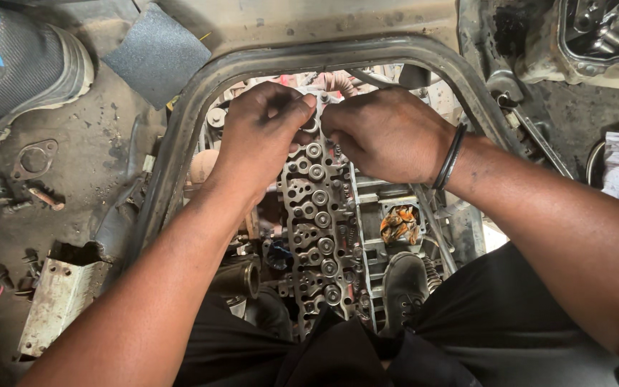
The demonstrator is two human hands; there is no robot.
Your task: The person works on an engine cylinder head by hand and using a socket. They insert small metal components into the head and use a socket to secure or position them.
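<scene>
Both hands meet at the far end of the cyl. head [322, 222], fingertips nearly touching each other. Left hand [265, 132] is curled tight, thumb and forefinger pinched on a small metal part [312, 126] at the head's top edge; right hand [388, 135] also curled, fingers bent onto the same spot from the other side. Part is mostly hidden under the fingers, can't tell its exact shape or which hand bears it. It sits right between the two pinches, just above the first valve spring in the row.

Cyl. head runs lengthwise toward the person, row of round spring caps down its middle, all oily grey. Black band [450, 156] on the right wrist. Dark metal frame [302, 59] arches round the engine opening. Person's black shoe [404, 287] rests beside the head, lower rt. Grey shoe [26, 68] upper left on the grimy floor; rusty bracket [57, 301] lower left.
</scene>
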